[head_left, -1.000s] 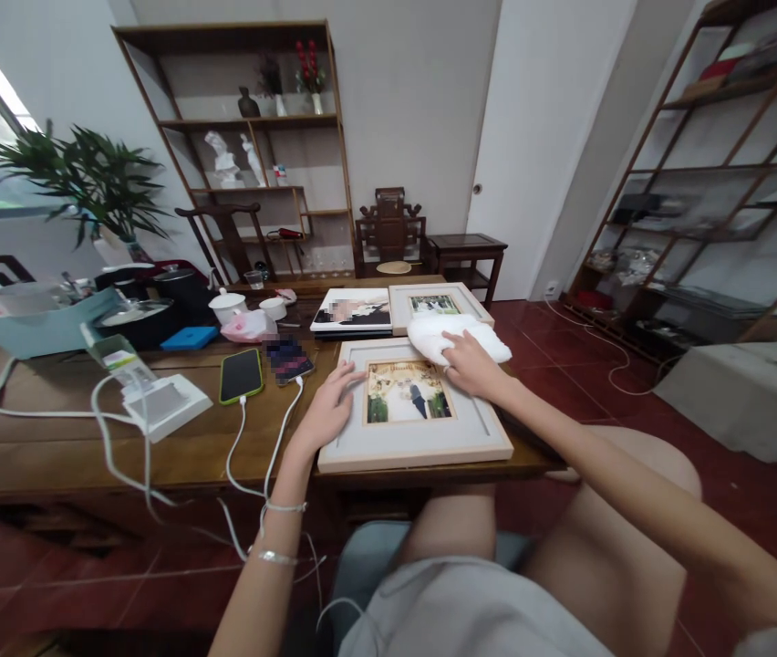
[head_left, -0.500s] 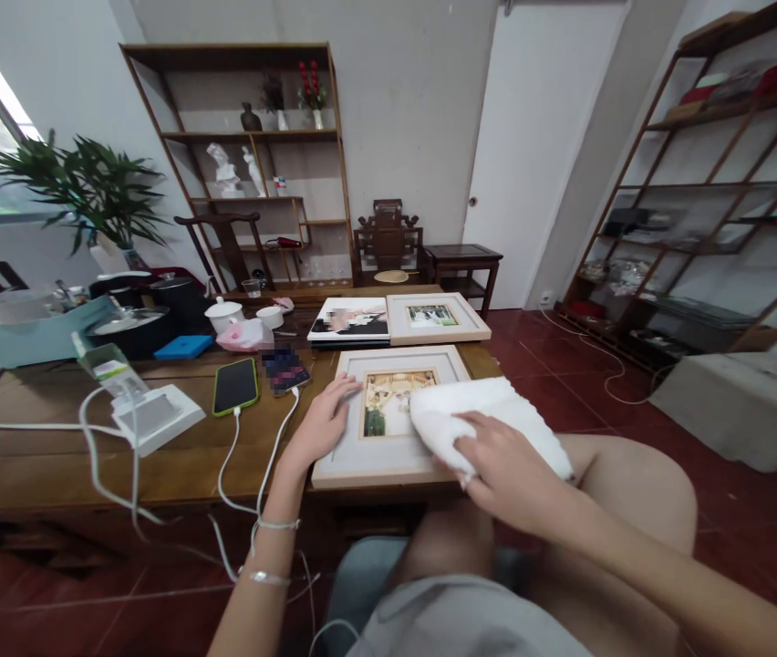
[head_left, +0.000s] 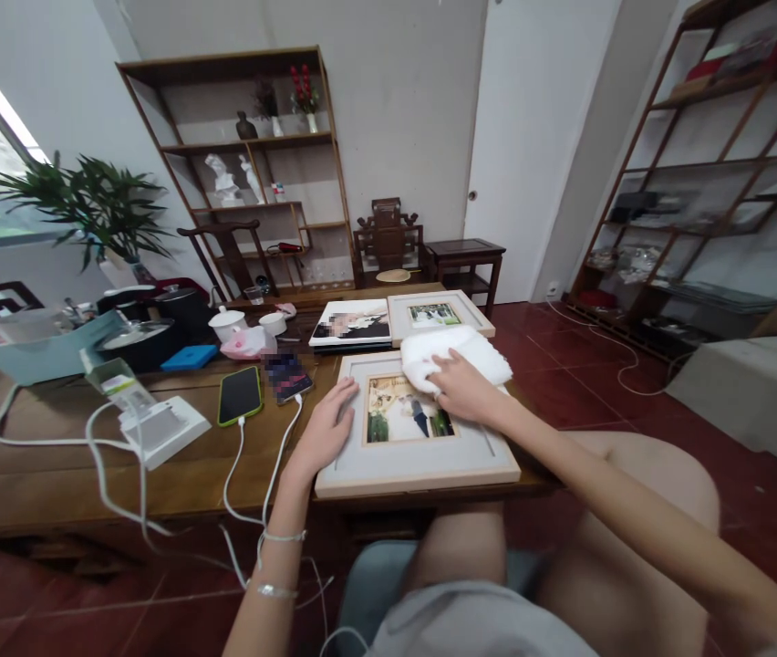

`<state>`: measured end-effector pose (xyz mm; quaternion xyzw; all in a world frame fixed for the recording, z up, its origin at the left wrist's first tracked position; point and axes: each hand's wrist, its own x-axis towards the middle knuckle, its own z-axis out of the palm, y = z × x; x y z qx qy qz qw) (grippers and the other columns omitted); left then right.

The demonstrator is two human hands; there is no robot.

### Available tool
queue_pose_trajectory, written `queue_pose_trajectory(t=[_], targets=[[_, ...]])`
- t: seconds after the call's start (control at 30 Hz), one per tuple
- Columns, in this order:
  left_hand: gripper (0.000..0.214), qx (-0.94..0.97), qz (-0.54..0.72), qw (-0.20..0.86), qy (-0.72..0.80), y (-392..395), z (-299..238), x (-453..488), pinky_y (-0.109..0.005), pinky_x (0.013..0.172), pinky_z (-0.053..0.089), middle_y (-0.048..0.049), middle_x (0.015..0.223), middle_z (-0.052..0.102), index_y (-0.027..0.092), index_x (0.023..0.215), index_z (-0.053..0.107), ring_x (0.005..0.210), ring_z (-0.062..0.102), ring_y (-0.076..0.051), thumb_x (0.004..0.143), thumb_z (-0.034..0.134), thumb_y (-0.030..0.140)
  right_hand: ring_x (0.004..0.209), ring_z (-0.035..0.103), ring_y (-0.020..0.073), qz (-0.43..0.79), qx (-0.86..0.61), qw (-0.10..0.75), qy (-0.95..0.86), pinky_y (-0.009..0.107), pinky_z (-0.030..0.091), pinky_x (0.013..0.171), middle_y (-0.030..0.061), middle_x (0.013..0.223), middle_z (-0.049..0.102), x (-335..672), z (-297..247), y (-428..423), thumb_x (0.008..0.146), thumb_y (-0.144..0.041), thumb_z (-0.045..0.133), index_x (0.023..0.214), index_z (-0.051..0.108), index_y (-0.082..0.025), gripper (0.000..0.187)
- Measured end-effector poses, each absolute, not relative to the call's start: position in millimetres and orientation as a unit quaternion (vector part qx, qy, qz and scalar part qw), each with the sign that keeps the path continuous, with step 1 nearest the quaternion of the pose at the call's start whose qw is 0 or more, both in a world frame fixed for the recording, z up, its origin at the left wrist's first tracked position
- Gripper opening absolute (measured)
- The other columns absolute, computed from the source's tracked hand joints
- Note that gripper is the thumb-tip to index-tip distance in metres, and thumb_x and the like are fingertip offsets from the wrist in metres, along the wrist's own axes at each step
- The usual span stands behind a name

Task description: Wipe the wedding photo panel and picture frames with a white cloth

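A light wooden picture frame (head_left: 422,467) with a wide pale mount lies flat at the table's front edge. Its middle holds a photo (head_left: 388,422) of figures in white and dark clothes. My left hand (head_left: 324,431) rests on the frame's left border, fingers stretched out and holding nothing. Over the upper right part of the frame, my right hand (head_left: 465,388) presses and grips a folded white cloth (head_left: 422,349). The cloth covers that corner and a little of the photo's top edge. My right fingertips sink partly into its folds.
Behind lie a second framed photo (head_left: 474,315) and a stack topped by a photo print (head_left: 330,338). To the left are a green-edged phone (head_left: 239,394), another phone (head_left: 287,376), white charging cables (head_left: 230,479), an open white box (head_left: 173,429) and a blue basin (head_left: 39,356).
My right hand has moved the white cloth up and away across the frame, uncovering the photo's right side and the lower right corner. My left hand stays on the left border.
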<state>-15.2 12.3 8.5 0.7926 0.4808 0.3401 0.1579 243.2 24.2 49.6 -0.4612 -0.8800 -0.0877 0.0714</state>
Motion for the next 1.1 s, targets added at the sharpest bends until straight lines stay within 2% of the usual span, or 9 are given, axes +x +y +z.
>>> queue_pose_trajectory(t=[0.17, 0.3, 0.4, 0.53, 0.63, 0.77, 0.87, 1.03, 1.1], targets=[[0.043, 0.787, 0.345, 0.158, 0.487, 13.2, 6.0, -14.2, -0.045, 0.111, 0.026, -0.0147, 0.139, 0.047, 0.012, 0.123, 0.056, 0.132, 0.039, -0.024, 0.084, 0.042, 0.022, 0.112, 0.054, 0.0292, -0.033, -0.42, 0.037, -0.906, 0.046, 0.03, 0.102, 0.0182, 0.118, 0.062, 235.8, 60.5, -67.2, 0.072, -0.014, 0.052, 0.096, 0.07, -0.015, 0.03], [0.043, 0.788, 0.348, 0.159, 0.482, 13.0, 6.7, -13.3, -0.044, 0.111, 0.026, -0.0152, 0.138, 0.049, 0.009, 0.121, 0.058, 0.131, 0.041, -0.024, 0.082, 0.042, 0.02, 0.126, 0.042, 0.0336, 0.022, -0.378, 0.059, -0.924, 0.05, 0.025, 0.107, 0.0182, 0.135, 0.049, 227.2, 60.5, -111.4, 0.07, -0.022, 0.06, 0.091, 0.071, -0.018, 0.024], [0.044, 0.791, 0.353, 0.16, 0.474, 11.9, 8.7, -13.0, -0.042, 0.111, 0.027, -0.0126, 0.136, 0.051, 0.012, 0.122, 0.057, 0.129, 0.043, -0.022, 0.082, 0.041, 0.017, 0.13, 0.037, 0.0318, 0.02, -0.399, 0.095, -0.912, 0.049, 0.021, 0.11, 0.0182, 0.136, 0.048, 224.1, 48.7, -98.0, 0.073, -0.025, 0.059, 0.093, 0.07, -0.016, 0.024], [0.044, 0.792, 0.36, 0.161, 0.466, 10.8, 9.8, -13.1, -0.042, 0.111, 0.029, -0.0118, 0.133, 0.054, 0.013, 0.122, 0.057, 0.128, 0.046, -0.021, 0.082, 0.041, 0.016, 0.129, 0.04, 0.0275, -0.058, -0.451, 0.116, -0.883, 0.045, 0.023, 0.109, 0.0185, 0.132, 0.052, 234.5, 40.8, -37.7, 0.08, -0.021, 0.051, 0.099, 0.067, -0.012, 0.026], [0.043, 0.792, 0.365, 0.16, 0.463, 11.0, 9.0, -13.8, -0.043, 0.111, 0.029, -0.0123, 0.133, 0.054, 0.013, 0.121, 0.058, 0.127, 0.046, -0.022, 0.081, 0.042, 0.015, 0.133, 0.031, 0.0318, -0.085, -0.466, 0.116, -0.873, 0.05, 0.017, 0.109, 0.0213, 0.138, 0.045, 248.8, 46.2, 11.5, 0.075, -0.012, 0.052, 0.101, 0.066, -0.007, 0.03], [0.044, 0.79, 0.374, 0.161, 0.458, 11.5, 7.8, -14.6, -0.044, 0.111, 0.029, -0.0103, 0.133, 0.055, 0.016, 0.12, 0.059, 0.127, 0.046, -0.022, 0.079, 0.043, 0.013, 0.132, 0.033, 0.0288, -0.094, -0.469, 0.099, -0.873, 0.048, 0.02, 0.107, 0.0218, 0.122, 0.058, 256.5, 52.3, 47.7, 0.076, -0.009, 0.049, 0.1, 0.065, -0.006, 0.03], [0.044, 0.785, 0.384, 0.162, 0.458, 11.4, 7.0, -14.4, -0.044, 0.11, 0.031, -0.0111, 0.132, 0.056, 0.015, 0.119, 0.059, 0.127, 0.047, -0.023, 0.079, 0.043, 0.012, 0.13, 0.036, 0.0285, -0.091, -0.456, 0.081, -0.881, 0.047, 0.02, 0.106, 0.0226, 0.123, 0.058, 249.7, 51.5, 41.7, 0.075, -0.008, 0.048, 0.1, 0.066, -0.006, 0.031], [0.044, 0.778, 0.396, 0.158, 0.463, 11.5, 4.4, -14.0, -0.043, 0.111, 0.029, -0.0111, 0.132, 0.055, 0.015, 0.119, 0.059, 0.127, 0.046, -0.022, 0.079, 0.042, 0.012, 0.112, 0.055, 0.0275, -0.065, -0.425, 0.047, -0.902, 0.043, 0.031, 0.101, 0.021, 0.117, 0.061, 237.3, 57.7, -26.4, 0.074, -0.01, 0.047, 0.098, 0.067, -0.01, 0.031], [0.043, 0.776, 0.398, 0.155, 0.464, 11.9, 3.7, -14.3, -0.043, 0.111, 0.029, -0.0101, 0.132, 0.055, 0.017, 0.118, 0.06, 0.127, 0.046, -0.022, 0.079, 0.043, 0.013, 0.111, 0.056, 0.0267, -0.055, -0.416, 0.038, -0.907, 0.042, 0.035, 0.099, 0.0181, 0.116, 0.063, 234.3, 62.5, -63.1, 0.073, -0.011, 0.048, 0.097, 0.067, -0.014, 0.031]])
